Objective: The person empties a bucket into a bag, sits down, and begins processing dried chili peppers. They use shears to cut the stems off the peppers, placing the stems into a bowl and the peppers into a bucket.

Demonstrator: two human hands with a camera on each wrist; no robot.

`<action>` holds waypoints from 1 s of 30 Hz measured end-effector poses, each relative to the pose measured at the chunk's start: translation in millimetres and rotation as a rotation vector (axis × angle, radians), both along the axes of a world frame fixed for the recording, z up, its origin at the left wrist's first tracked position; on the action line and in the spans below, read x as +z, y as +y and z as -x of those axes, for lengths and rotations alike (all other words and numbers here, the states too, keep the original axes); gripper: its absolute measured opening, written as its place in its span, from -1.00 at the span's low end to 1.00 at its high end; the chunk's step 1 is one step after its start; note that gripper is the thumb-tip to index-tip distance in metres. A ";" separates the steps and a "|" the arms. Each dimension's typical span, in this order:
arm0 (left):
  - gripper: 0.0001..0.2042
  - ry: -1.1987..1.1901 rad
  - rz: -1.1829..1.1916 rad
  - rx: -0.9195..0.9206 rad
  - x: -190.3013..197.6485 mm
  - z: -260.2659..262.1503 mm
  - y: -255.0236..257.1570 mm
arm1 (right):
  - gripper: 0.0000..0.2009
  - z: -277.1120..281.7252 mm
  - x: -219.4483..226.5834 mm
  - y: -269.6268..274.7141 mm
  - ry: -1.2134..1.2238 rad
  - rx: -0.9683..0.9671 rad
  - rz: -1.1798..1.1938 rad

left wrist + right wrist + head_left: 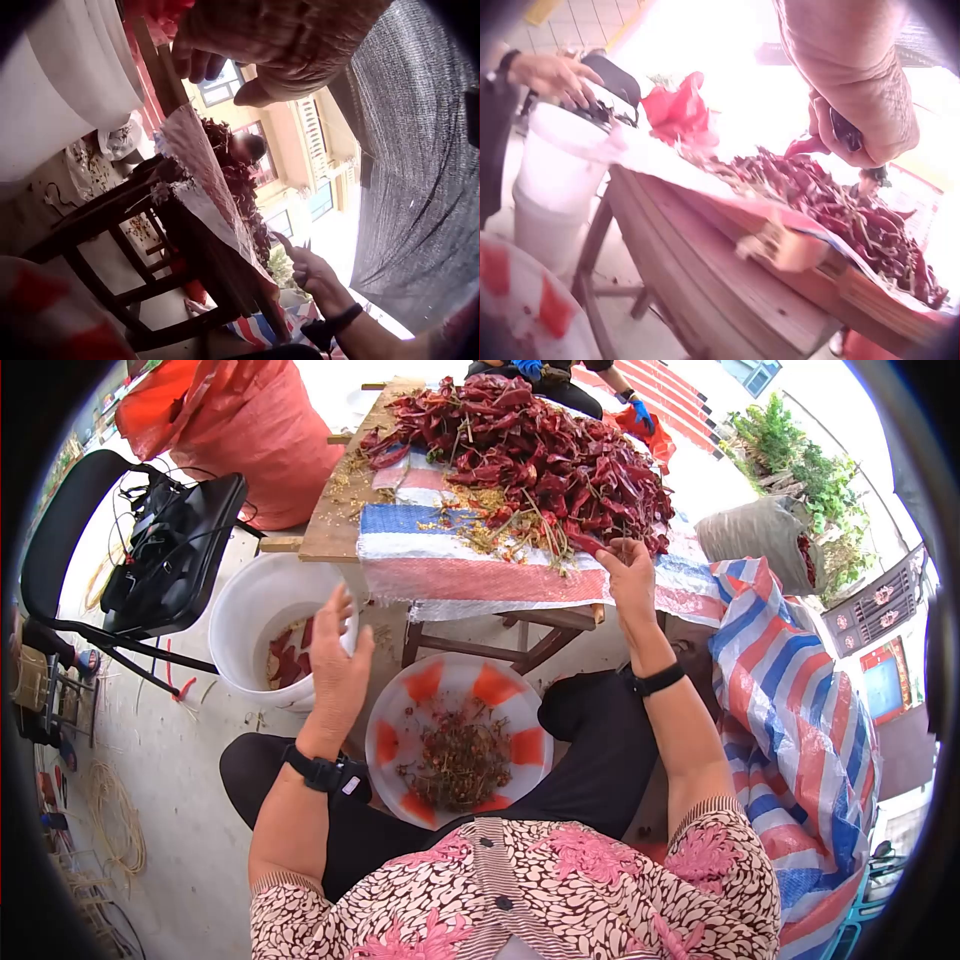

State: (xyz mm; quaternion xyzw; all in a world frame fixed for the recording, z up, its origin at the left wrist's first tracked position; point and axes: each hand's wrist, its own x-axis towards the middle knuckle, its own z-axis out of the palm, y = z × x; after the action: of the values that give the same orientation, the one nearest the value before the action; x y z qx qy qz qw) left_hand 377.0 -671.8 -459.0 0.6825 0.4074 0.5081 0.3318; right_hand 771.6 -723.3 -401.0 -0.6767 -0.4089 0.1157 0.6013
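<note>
Right hand: the right hand point(628, 565) is above the near edge of the table; its thumb and fingers are closed together on one red chili point(807, 145). A small dark object point(846, 130) shows at its fingers; I cannot tell what it is.
Left hand: the left hand point(338, 660) is in the air, beside the opening of the white bucket point(228, 630); its fingers are apart and I see nothing in them.
Chili pile: a big heap of dried red chilies point(540, 450) lies on the table, just beyond the right hand, with stems and yellowish bits point(490, 525) at its near side.
Table: the wooden table point(335, 525) is partly covered by a striped woven sheet point(460, 575), which hangs over the near edge.
White bucket: it stands on the floor near the left hand, with some red chilies point(290, 660) inside.
Basin: the red and white basin point(530, 747) is below and between the two hands, and it holds a heap of stems and dry bits point(457, 755).
Around: a striped bag point(790, 730) is beside the right arm; a red sack point(255, 445) and a black chair point(65, 525) are beyond the left hand.
Other person: blue gloves point(640, 415) show across the table.
</note>
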 end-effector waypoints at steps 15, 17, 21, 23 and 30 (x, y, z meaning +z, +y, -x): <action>-0.67 0.187 -0.319 -0.505 -4.8 -51.6 -43.6 | -0.84 180.2 -9.6 -70.6 0.912 0.482 0.274; -0.72 0.110 -0.059 -0.564 -0.1 -47.9 -47.7 | -0.84 183.3 -8.0 -75.2 0.873 0.495 0.250; -0.74 -0.026 0.187 -0.659 9.9 -38.5 -48.7 | -0.83 189.7 -8.8 -83.9 0.711 0.539 0.252; -0.74 -0.082 0.239 -0.691 13.3 -36.2 -47.3 | -0.84 193.5 -6.9 -85.4 0.661 0.541 0.222; -0.80 -0.215 0.364 -0.746 9.5 -37.3 -44.8 | -0.80 206.8 1.8 -91.5 0.269 0.481 0.132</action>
State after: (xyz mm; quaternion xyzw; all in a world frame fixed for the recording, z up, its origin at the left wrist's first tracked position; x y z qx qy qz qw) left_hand 414.3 -716.6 -449.5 0.6565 0.1790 0.3414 0.6484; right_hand 564.8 -814.9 -399.2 -0.5764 -0.4659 0.3702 0.5600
